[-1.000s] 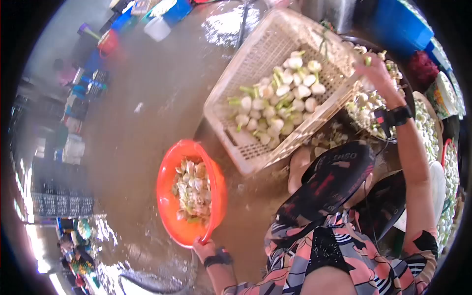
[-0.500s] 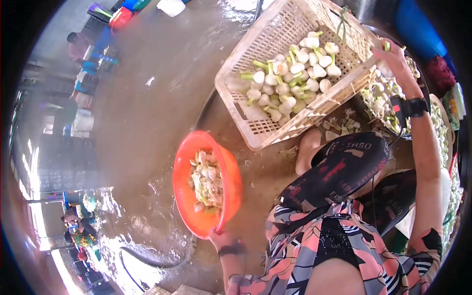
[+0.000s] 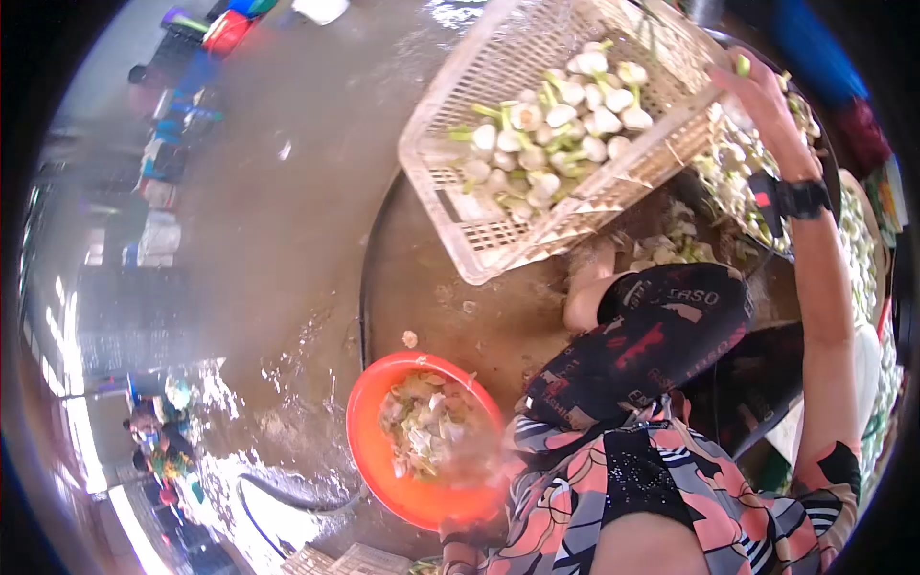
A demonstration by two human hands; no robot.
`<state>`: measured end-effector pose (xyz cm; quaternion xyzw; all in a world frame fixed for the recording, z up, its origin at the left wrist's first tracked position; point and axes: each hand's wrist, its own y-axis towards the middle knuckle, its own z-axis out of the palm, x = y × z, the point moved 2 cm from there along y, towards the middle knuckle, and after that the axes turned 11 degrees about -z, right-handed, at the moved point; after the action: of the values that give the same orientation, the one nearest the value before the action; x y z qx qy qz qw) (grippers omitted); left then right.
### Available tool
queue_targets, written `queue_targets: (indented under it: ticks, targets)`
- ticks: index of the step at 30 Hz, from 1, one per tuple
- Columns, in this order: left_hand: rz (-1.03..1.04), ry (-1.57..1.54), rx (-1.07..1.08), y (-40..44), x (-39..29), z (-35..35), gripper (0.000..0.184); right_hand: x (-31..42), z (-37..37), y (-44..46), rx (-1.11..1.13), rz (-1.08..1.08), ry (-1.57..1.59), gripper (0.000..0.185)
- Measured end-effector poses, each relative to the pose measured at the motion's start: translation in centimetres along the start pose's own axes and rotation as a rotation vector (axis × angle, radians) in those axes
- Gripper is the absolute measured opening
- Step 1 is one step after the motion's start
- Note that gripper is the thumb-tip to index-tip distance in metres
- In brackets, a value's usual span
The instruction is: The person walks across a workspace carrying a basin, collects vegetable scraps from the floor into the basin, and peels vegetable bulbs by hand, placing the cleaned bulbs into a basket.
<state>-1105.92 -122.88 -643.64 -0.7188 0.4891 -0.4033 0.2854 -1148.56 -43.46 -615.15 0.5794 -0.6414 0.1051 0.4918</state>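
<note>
My left hand (image 3: 464, 530), partly hidden and blurred, is at the near rim of an orange plastic basin (image 3: 369, 470), its fingers closed on that rim. Papery garlic peelings (image 3: 422, 422) lie inside the basin. My right hand (image 3: 759, 96) is closed at the right corner of a pale plastic crate (image 3: 436, 196). A green stem end pokes out between its thumb and fingers, apparently from a garlic bulb mostly covered by the hand. The tilted crate holds many white garlic bulbs (image 3: 561, 115) with short green stems.
A dark round tub (image 3: 832, 144) of garlic and trimmings stands beyond my right hand. Scraps (image 3: 671, 251) lie by my foot. A black hose (image 3: 364, 287) crosses the wet floor. Other people (image 3: 163, 446) sit at far left, among containers.
The orange basin has come down and nearer my body with my left hand, turning flatter. My view has shifted slightly. My right hand stays by the crate's corner.
</note>
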Motion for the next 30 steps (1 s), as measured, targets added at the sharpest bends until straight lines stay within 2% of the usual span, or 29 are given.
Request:
queue_targets:
  ticks: [1,3,6,9,11,15,16,19,21,22,25,27,29,30]
  targets:
    - [-0.026,-0.044,-0.029,0.6,-1.1,-0.5,0.037,0.0,-0.5,0.1,-0.019,-0.004,-0.010,0.024]
    - [-0.077,-0.233,-0.146,2.3,-2.8,-2.1,0.034,2.3,1.5,0.2,-0.031,0.004,-0.230,0.027]
    - [-0.028,-0.601,-0.440,5.2,-5.0,-7.4,0.029,1.1,1.1,0.4,-0.019,0.006,-0.188,0.032]
    - [0.175,-0.815,-0.677,8.8,-6.1,-14.6,0.024,2.0,1.9,0.5,0.007,-0.035,-0.110,0.035]
    - [0.379,-0.914,-0.692,10.2,-8.0,-20.7,0.029,2.3,2.1,0.4,-0.007,-0.055,-0.093,0.037]
    - [0.420,-0.688,-0.622,5.4,-17.9,-31.8,0.020,1.7,1.4,0.8,0.013,-0.030,-0.151,0.040]
    - [0.535,-0.506,-0.717,4.8,-19.2,-32.6,0.018,1.2,1.5,1.1,0.017,-0.026,-0.161,0.038]
    - [0.127,-1.621,-0.053,8.1,-21.3,-32.1,0.018,1.2,1.6,1.3,0.021,-0.011,-0.213,0.034]
    - [0.097,-1.591,-0.010,10.0,-22.1,-31.2,0.014,-1.1,1.7,2.2,-0.002,-0.045,-0.201,0.033]
    - [0.082,-1.576,0.012,10.6,-22.4,-31.1,0.016,-1.1,1.6,2.3,0.043,0.019,-0.217,0.031]
    - [0.149,-1.495,-0.093,12.3,-23.4,-31.0,0.015,-0.8,1.5,1.7,-0.007,-0.026,-0.142,0.042]
    - [0.288,-1.290,-0.248,15.9,-23.9,-31.5,0.016,-1.3,1.2,1.3,0.008,-0.010,-0.096,0.041]
    - [0.378,-1.384,-0.129,14.0,-27.8,-35.0,0.015,-1.7,0.0,0.2,-0.061,-0.034,-0.023,0.039]
    - [0.378,-1.586,0.067,7.9,-31.0,-38.8,0.013,-1.3,-0.4,0.1,-0.069,-0.016,0.039,0.037]
